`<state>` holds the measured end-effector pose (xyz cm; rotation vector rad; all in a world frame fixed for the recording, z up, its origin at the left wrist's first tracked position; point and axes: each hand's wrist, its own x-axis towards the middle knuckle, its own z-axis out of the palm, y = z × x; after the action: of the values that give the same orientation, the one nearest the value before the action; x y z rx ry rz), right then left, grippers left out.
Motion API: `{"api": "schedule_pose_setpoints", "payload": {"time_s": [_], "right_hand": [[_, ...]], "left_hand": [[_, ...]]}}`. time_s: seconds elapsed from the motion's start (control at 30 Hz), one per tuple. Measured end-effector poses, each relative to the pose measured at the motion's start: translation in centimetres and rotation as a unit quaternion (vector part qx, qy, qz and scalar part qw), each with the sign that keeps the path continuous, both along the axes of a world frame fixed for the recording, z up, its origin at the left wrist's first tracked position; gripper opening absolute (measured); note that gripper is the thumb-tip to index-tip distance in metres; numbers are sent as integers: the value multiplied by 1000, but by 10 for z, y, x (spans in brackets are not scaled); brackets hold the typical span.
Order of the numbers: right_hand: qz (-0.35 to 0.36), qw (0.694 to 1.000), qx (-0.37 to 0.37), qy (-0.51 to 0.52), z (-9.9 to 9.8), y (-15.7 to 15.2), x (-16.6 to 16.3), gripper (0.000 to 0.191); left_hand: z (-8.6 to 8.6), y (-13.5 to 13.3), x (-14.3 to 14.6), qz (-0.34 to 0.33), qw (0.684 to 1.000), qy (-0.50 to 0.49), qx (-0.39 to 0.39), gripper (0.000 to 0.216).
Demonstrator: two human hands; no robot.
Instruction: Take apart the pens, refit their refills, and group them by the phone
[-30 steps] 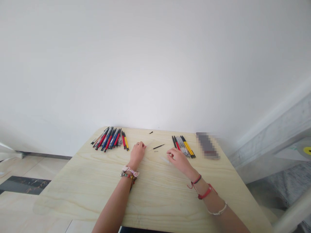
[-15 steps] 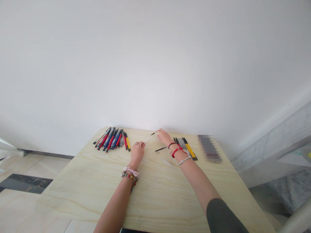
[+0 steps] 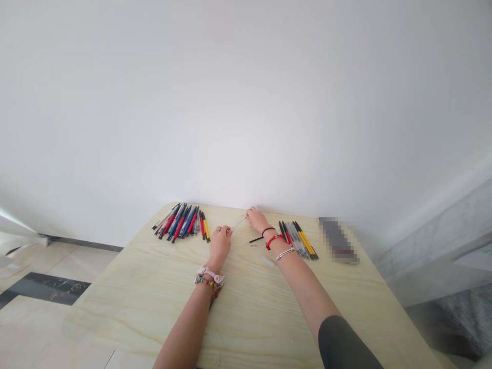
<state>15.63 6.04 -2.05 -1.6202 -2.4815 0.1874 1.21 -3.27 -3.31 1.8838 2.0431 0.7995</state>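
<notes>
My left hand [image 3: 220,243] is closed in a pinch on a slim clear pen tube [image 3: 239,224], which points up and right towards my other hand. My right hand [image 3: 257,219] has its fingers pinched together at the tube's far end. A speck of a small black pen part [image 3: 246,218] shows at those fingertips; the rest is hidden. Below my right hand lie a thin black pen piece [image 3: 255,239], a small spring [image 3: 253,245] and a clear pen barrel piece [image 3: 268,261].
Several red, blue and clear pens [image 3: 179,223] are bunched at the table's back left, with a red and a yellow pen [image 3: 206,228] beside them. Right of my wrist is a row of pens [image 3: 298,239]. A blurred-out dark flat object [image 3: 338,240] lies further right. The wall backs the table [image 3: 246,307].
My right hand's fingers have closed on the small black pen part, which lay in plain sight before, and come to the clear tube's end. The view has shifted slightly.
</notes>
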Motion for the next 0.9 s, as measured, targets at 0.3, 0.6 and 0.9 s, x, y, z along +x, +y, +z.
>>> {"api": "schedule_pose_setpoints", "payload": {"time_s": [0.3, 0.6, 0.9], "right_hand": [[23, 999, 19, 14, 4, 3, -6, 27], [43, 999, 18, 6, 0, 8, -17, 20], [52, 998, 17, 27, -1, 4, -23, 15]], "left_hand": [[0, 1, -1, 13, 1000, -5, -11, 21], [-1, 3, -3, 18, 1000, -10, -19, 19], [-2, 1, -3, 29, 999, -15, -26, 18]]}}
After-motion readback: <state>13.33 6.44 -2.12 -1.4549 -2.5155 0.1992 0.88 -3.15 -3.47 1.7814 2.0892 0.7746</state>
